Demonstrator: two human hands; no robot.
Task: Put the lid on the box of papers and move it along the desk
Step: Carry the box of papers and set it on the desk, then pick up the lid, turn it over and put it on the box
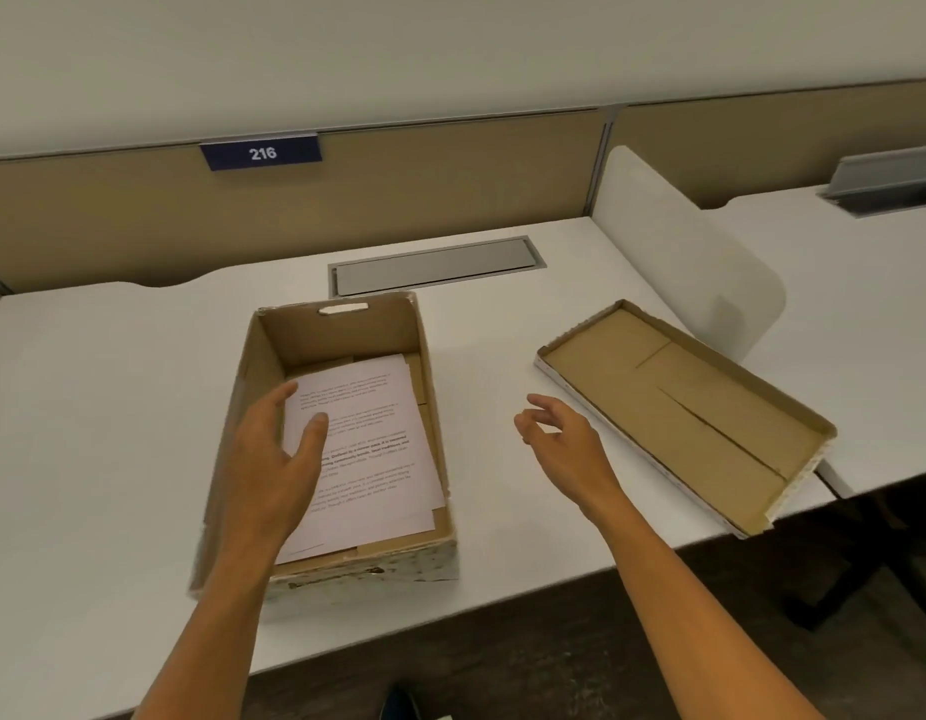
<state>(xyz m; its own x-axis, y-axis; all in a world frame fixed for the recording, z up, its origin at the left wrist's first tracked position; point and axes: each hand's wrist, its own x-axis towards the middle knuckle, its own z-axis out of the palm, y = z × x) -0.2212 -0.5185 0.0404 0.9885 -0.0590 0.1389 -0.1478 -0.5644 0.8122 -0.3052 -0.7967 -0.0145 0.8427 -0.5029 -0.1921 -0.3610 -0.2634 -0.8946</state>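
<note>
An open cardboard box [341, 330] stands on the white desk [87, 407], with printed white papers [372, 444] lying inside. Its lid [679, 407] lies upside down to the right, brown inside facing up, one corner overhanging the desk's front edge. My left hand [274, 470] hovers over the box's left wall, fingers spread, holding nothing. My right hand [559, 439] floats above the desk between box and lid, fingers loosely curled and apart, a short way from the lid's near-left edge.
A grey cable hatch [435, 265] is set into the desk behind the box. A tan partition [398, 174] with a "216" sign [262, 153] runs along the back. A white side divider [679, 252] stands right of the lid, with another desk beyond.
</note>
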